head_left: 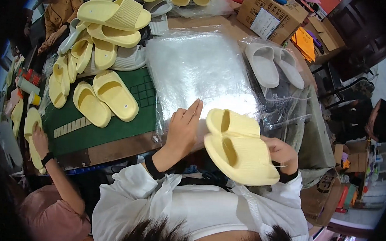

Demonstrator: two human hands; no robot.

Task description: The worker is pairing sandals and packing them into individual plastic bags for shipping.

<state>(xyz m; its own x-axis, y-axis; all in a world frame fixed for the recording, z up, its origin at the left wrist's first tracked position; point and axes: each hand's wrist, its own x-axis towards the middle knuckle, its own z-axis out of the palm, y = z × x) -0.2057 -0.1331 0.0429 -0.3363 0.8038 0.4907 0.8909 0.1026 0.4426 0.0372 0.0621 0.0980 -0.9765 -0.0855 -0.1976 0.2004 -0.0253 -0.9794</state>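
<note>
A pair of pale yellow slide slippers [248, 157] is held side by side in my right hand [284, 153], over the front edge of the table. The fingers of that hand are partly hidden behind the slippers. A thin pale strand sticks out near the wrist. My left hand [183, 128] rests at the near edge of a stack of clear plastic bags [196, 67], its fingers stretched out and nothing gripped. To its left, another yellow pair [115, 96] lies on a green cutting mat [135, 126].
Yellow slippers [113, 16] are heaped at the back left. Bagged light grey slippers [262, 65] lie at the right, before a cardboard box [272, 15]. A co-worker's hand [40, 140] touches a yellow slipper [33, 124] at the far left; another person [60, 11] sits behind.
</note>
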